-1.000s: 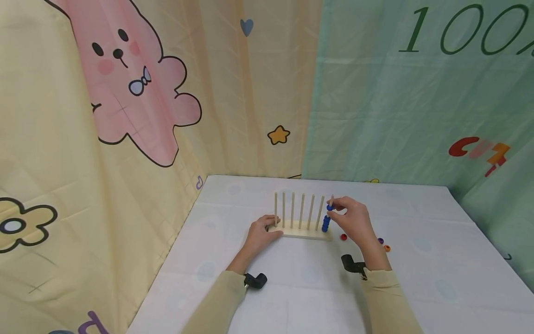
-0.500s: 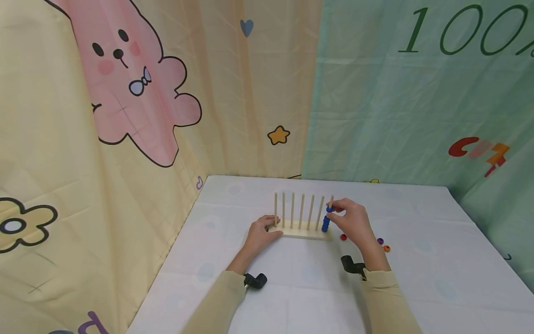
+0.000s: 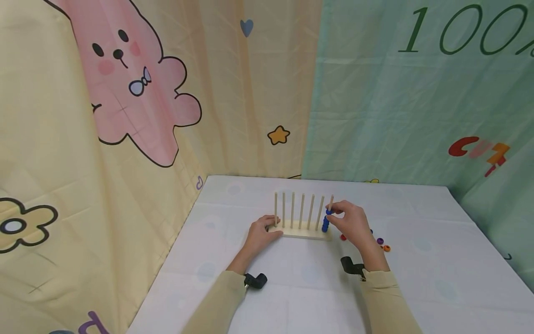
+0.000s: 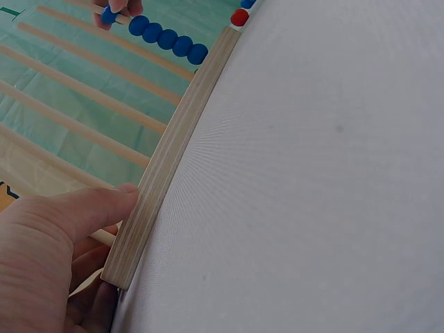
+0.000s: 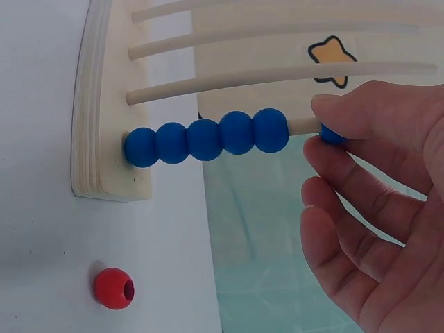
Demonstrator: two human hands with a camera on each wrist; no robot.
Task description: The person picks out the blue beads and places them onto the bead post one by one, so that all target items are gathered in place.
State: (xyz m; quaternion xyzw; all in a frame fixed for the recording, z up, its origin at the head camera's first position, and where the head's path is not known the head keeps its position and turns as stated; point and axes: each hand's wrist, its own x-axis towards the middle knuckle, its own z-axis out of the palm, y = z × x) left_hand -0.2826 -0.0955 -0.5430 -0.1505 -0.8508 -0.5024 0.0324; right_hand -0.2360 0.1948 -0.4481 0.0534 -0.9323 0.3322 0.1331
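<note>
A wooden rack (image 3: 306, 234) with a row of upright pegs stands on the table. Its rightmost peg carries a stack of several blue beads (image 5: 205, 139); the other pegs are bare. My right hand (image 3: 351, 220) pinches another blue bead (image 5: 333, 134) between thumb and fingers, threaded on that same peg just above the stack, with a short gap of bare wood between. My left hand (image 3: 259, 234) grips the left end of the rack's base, its thumb along the front edge and fingers behind, as the left wrist view (image 4: 76, 222) shows.
A red bead (image 5: 114, 288) lies near the rack's right end. Beyond it, partly behind the right forearm, are a purple bead (image 3: 380, 241), an orange bead (image 3: 387, 248) and a bit of blue. Printed curtains (image 3: 250, 93) hang behind the white table (image 3: 300, 287).
My right hand has slid the pinched blue bead slightly down the rightmost peg, toward the stack. The left hand and the rack have stayed in place.
</note>
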